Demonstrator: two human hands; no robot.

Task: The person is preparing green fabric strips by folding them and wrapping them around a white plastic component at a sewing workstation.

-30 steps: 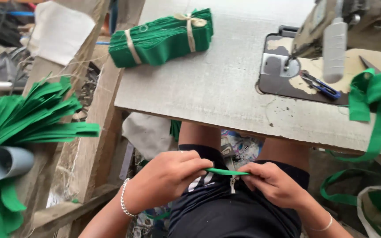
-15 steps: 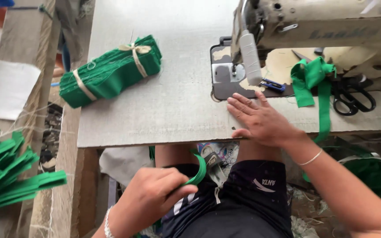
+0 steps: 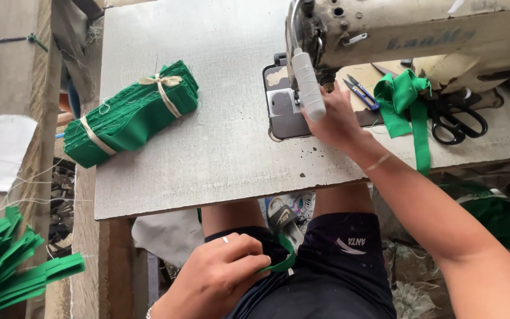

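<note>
My left hand (image 3: pixel 213 277) is down at my lap, its fingers pinched on a short curved green fabric strip (image 3: pixel 281 263). My right hand (image 3: pixel 334 121) reaches across the grey table (image 3: pixel 208 165) to the needle area of the worn sewing machine (image 3: pixel 420 35). Its fingertips are hidden behind a white tube (image 3: pixel 308 82) that hangs from the machine head, so I cannot see whether they hold anything. Small blue thread snips (image 3: pixel 361 93) lie just right of that hand.
A tied bundle of green fabric pieces (image 3: pixel 131 115) lies on the table's left part. A green ribbon (image 3: pixel 408 100) drapes over the table's front edge beside black scissors (image 3: pixel 458 121). More green strips (image 3: pixel 7 266) fan out at lower left by a wooden post (image 3: pixel 16 65).
Both hands were together on the green strip at my lap. My right hand let go, went up onto the table and moved on to the needle area. The left hand kept the strip.
</note>
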